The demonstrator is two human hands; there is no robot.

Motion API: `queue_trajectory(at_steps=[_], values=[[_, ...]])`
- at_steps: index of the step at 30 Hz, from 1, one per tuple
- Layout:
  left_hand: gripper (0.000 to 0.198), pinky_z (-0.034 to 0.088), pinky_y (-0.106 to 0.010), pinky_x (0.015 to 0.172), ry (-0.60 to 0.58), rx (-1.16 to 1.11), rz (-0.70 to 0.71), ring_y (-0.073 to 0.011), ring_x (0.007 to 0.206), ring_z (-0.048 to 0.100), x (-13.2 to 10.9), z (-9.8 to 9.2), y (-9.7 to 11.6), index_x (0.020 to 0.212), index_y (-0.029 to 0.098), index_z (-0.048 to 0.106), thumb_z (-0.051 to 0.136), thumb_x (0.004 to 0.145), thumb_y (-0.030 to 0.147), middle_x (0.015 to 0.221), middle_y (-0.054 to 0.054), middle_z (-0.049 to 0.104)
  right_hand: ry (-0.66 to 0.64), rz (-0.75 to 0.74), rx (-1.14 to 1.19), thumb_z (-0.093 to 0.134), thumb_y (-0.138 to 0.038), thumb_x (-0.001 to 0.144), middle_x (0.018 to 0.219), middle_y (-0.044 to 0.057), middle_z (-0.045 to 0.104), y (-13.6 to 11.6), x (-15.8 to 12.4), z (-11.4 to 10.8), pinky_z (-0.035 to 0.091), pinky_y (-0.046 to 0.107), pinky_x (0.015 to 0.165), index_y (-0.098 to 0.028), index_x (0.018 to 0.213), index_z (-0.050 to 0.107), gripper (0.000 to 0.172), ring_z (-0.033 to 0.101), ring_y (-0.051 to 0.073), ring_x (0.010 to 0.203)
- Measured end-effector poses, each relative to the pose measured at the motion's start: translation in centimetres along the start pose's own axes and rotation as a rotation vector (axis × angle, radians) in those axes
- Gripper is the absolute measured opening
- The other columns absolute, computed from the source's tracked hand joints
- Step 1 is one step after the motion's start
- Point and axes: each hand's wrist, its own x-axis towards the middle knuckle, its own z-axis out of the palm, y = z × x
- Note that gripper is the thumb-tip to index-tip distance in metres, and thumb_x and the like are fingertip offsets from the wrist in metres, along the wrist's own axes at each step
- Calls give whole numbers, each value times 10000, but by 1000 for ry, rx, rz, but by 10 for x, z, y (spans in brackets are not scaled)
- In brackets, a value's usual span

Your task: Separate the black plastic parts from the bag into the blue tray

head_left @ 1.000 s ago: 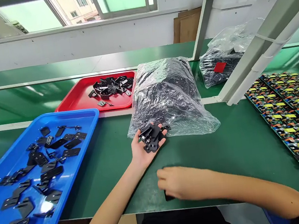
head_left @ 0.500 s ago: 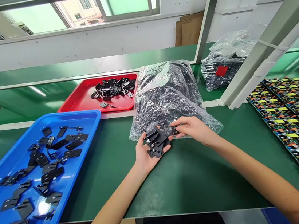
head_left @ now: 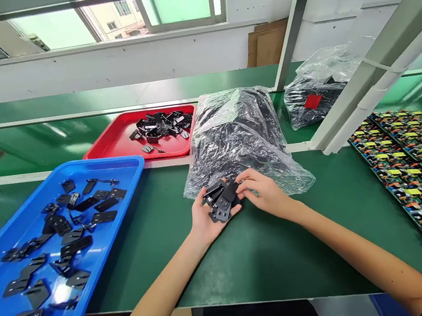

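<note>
My left hand [head_left: 202,220] is palm up above the green bench, its fingers curled around a loose pile of small black brackets [head_left: 220,204]. These are flat plates with holes, some with bent or narrow parts. From the right comes my right hand [head_left: 264,192], its fingertips closed at the edge of a black plate [head_left: 231,190] on top of that pile. Its fingers partly cover that edge. Just behind both hands lies a clear plastic bag [head_left: 237,134] packed with dark parts.
A blue tray [head_left: 118,162] with scattered black brackets stands on the left. Behind it is a red tray [head_left: 106,143] with heaped black parts. Circuit boards [head_left: 411,173] fill the right side, beside a slanting post [head_left: 377,58]. Another plastic bag [head_left: 315,92] sits at the back.
My right hand has moved left, bringing the black plate from beside the pile onto it. My left hand has stayed in nearly the same place.
</note>
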Motion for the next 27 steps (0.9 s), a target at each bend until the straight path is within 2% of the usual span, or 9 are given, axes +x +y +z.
queue_trajectory(at_steps=[5,8,13,15,18,24,27], values=[[488,542,-431,746,4,15,10,-305,1004,626,0,0,-1,1308,161,447,377,887,396,1100,-164,647,-22,-17,-12,402,-145,877,1021,69,579,3,0,-1,505,317,769,-203,854,611,218,593,152,872],[482,544,-410,739,-7,-9,3,-298,1006,625,-1,-1,-1,1296,168,459,397,876,397,1141,-163,627,10,1,4,401,-155,881,996,64,598,2,1,-3,501,313,772,-204,856,610,217,595,151,870],[440,549,-386,694,-21,-27,-7,-286,947,645,-1,-2,-1,1237,177,511,420,867,395,1149,-154,622,81,113,33,456,-157,857,944,54,624,-3,4,-9,482,322,807,-199,878,618,168,588,166,900],[428,548,-386,688,-11,-18,-7,-287,939,646,-1,-2,-1,1222,175,523,421,866,391,1132,-153,631,45,174,71,500,-179,842,983,56,624,-5,5,-11,479,329,831,-199,973,615,176,584,171,927],[428,547,-388,688,16,7,12,-284,929,649,0,-3,-2,1228,162,520,423,868,373,1082,-155,652,-53,223,128,536,-219,831,1092,63,604,-6,5,-9,492,332,827,-216,1106,581,279,576,179,979],[431,540,-447,735,6,7,6,-251,841,667,2,-4,-4,1239,145,516,411,873,348,1007,-132,681,-95,196,138,517,-218,846,1147,65,588,-7,3,-4,502,344,839,-232,1070,612,244,564,189,1044],[426,540,-461,728,69,2,1,-248,810,668,3,-5,-5,1223,139,526,414,871,353,951,-126,693,-98,147,125,515,-179,842,1145,66,590,-8,3,-4,475,360,901,-231,1049,624,239,557,185,1072]])
